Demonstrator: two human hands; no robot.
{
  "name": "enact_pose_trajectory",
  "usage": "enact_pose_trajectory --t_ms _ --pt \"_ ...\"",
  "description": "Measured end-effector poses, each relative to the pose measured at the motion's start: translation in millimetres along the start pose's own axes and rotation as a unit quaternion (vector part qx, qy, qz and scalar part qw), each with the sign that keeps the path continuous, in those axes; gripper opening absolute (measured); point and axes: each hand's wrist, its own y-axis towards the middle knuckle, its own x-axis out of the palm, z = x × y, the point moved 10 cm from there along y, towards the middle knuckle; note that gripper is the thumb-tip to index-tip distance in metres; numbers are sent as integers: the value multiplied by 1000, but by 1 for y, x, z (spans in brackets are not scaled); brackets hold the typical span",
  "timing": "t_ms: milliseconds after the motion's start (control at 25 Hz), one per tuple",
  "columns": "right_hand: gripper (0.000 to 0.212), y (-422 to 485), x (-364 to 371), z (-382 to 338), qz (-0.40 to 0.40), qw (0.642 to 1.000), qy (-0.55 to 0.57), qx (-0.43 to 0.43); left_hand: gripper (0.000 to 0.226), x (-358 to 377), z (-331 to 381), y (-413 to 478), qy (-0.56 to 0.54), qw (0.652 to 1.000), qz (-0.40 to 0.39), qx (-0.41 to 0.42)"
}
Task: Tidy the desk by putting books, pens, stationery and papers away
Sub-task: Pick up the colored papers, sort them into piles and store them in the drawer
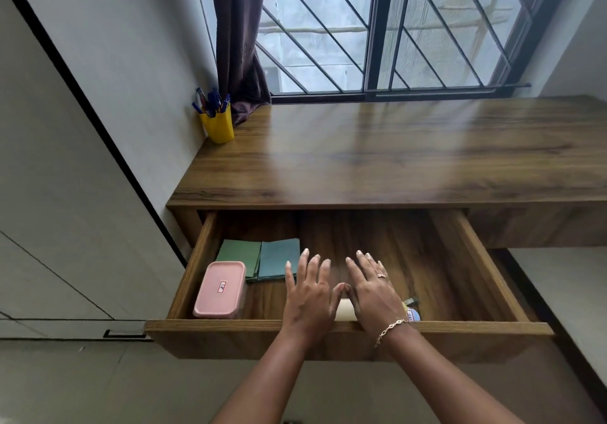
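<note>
Drawer (213,325) pulled open, left hand (307,298) and right hand (371,292) above it, fingers spread, each grip empty

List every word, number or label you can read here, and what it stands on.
Sticker on the lid of the pink box: dark characters in a red frame, too blurred to read.
Round label by the right hand: red print, blurred and partly hidden.
No other text shows.

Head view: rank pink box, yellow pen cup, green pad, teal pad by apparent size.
1. pink box
2. teal pad and green pad, alike; green partly hidden
3. yellow pen cup, but farthest away
</note>
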Motion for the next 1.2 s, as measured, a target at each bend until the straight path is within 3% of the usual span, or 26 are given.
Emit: enact_pose_trajectory --t_ms 120,240,400,680,800,1200 --pt "70 -10 0 -2 -2 999 32 3 71 2 0 -7 -7 1000 4 -9" --pt "61 -16 -12 -10 76 996 22 -44 69 3 0 -9 -9 1000 20 -3" --pt "52 -13 -18 -14 121 989 26 -80 67 2 1 -4 -11 999 38 11" --pt "50 12 -21 -18 124 981 27 -146 51 1 1 22 -25 994 99 41" --pt "46 26 -19 -21 126 972 -30 -194 45 1 -1 42 -21 990 127 62" --pt "73 88 -9 -12 140 948 -89 -272 45 6 -7 108 -8 977 188 102"
